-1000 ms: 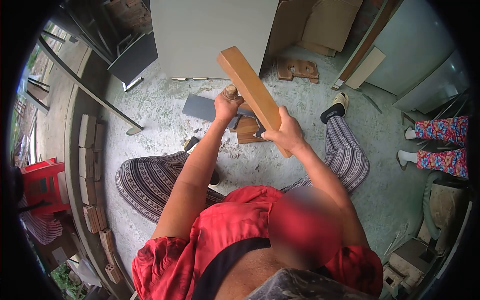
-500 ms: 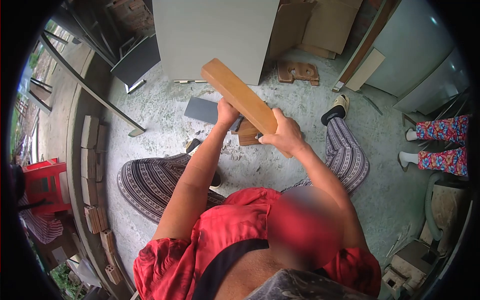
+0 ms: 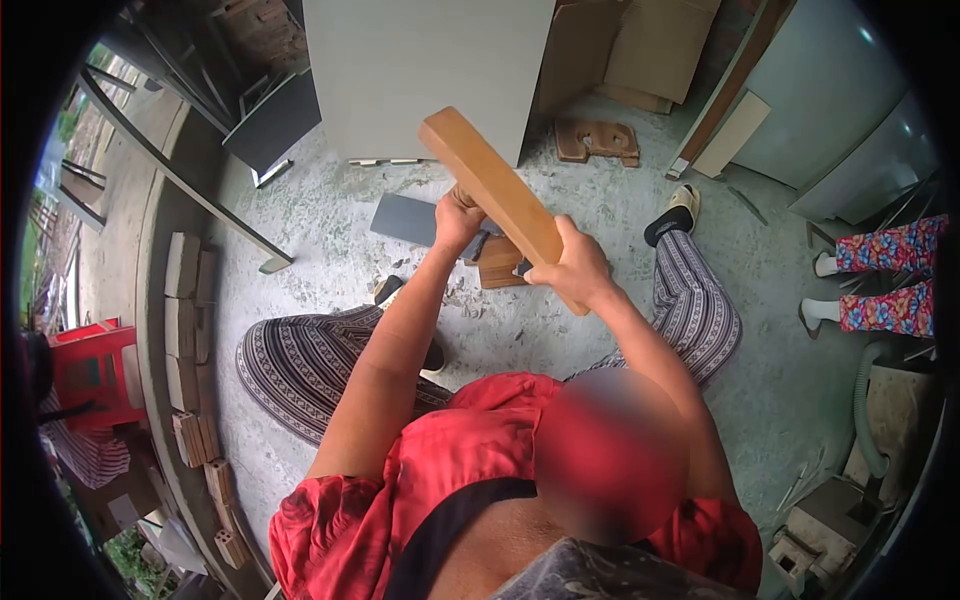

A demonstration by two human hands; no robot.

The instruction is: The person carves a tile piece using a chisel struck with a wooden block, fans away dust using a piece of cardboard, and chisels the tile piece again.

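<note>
Flat grey slab [image 3: 407,219] lying on rough concrete [image 3: 480,335] left of the grips, left hand [image 3: 458,223] curling around a brown handle [image 3: 464,196], mostly hidden, smooth squared beam [image 3: 492,183] slanting up-left from the right grip, grained board [image 3: 500,262] lying between, right hand [image 3: 576,265] clamping the beam's near end.

From my remote seat, I have my bare left arm [image 3: 385,365] reaching forward almost straight, its bare left hand [image 3: 458,222] curled closed. My bare right arm [image 3: 665,360] bends at the elbow, its bare right hand [image 3: 577,267] clenched, slightly nearer my red-shirted torso [image 3: 460,430].
</note>
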